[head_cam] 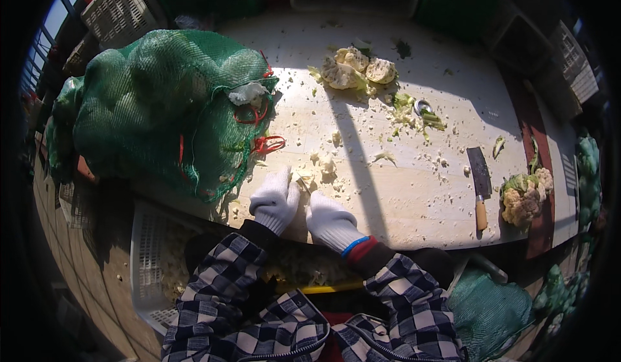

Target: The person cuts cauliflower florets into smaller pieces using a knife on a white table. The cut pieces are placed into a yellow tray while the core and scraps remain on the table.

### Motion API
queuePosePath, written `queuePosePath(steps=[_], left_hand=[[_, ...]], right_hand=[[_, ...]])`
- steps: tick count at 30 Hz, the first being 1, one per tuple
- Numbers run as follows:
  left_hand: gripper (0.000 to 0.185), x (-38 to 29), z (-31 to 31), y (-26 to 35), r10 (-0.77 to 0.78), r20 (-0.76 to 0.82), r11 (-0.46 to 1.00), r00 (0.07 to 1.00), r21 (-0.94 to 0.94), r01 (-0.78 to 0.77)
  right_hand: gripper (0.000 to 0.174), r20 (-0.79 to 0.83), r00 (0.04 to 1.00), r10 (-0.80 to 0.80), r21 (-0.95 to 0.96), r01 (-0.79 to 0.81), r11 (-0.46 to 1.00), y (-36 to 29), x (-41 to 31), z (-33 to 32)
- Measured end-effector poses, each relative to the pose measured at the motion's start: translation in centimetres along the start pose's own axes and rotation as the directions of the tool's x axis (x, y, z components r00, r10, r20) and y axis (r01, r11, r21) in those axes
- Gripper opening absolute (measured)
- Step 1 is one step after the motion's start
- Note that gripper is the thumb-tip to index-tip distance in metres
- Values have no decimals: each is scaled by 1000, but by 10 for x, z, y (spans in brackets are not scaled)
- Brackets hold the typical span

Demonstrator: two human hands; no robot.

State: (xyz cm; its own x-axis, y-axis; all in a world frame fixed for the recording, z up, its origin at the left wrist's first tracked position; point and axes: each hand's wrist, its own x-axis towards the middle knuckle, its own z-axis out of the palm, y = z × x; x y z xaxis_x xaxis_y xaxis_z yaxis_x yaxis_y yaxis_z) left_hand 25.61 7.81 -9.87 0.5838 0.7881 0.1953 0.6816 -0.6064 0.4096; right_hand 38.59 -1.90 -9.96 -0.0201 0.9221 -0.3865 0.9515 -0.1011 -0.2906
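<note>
My right hand (334, 221), in a white knit glove with a blue band at the wrist, grips a small knife. The thin blade (304, 184) points away from me, towards my left hand (275, 201). That hand, gloved in white too, is at the table's near edge with its fingers close together; what lies under them is hidden. Just beyond the blade are pale cauliflower florets (327, 165) and crumbs. Left of my hands lies a large green mesh sack (145, 100) full of round heads, its open end showing red string.
On the white table (417, 182) lie cut cauliflower heads (351, 68), a metal ring (422, 107), a wooden-handled cleaver (479, 182) and a browned cauliflower (521, 199). Below the near edge are a white plastic crate (140, 265) with scraps and a green mesh sack (490, 308).
</note>
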Motion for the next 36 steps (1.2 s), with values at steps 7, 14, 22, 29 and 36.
queuePosePath(steps=[7, 14, 22, 29, 36], left_hand=[[28, 15, -16, 0, -165, -14, 914, 986, -378, 148], [33, 19, -16, -3, 15, -123, 984, 992, -177, -37], [67, 47, -5, 31, 80, 322, 997, 943, -3, -83], [51, 33, -47, 36, 183, 118, 955, 976, -258, -148], [60, -104, -185, -25, 57, -238, 990, 970, 141, -24]], right_hand=[[34, 126, 967, 219, 787, -232, 571, 16, 2, -38], [21, -241, 862, 447, 653, -197, 731, 36, -8, -51], [47, -314, 900, 302, 576, -72, 814, 60, 36, -53], [45, -29, 940, 340, 981, -39, 190, 26, 11, -74], [46, -118, 958, -260, 958, 179, 222, -137, -6, -96]])
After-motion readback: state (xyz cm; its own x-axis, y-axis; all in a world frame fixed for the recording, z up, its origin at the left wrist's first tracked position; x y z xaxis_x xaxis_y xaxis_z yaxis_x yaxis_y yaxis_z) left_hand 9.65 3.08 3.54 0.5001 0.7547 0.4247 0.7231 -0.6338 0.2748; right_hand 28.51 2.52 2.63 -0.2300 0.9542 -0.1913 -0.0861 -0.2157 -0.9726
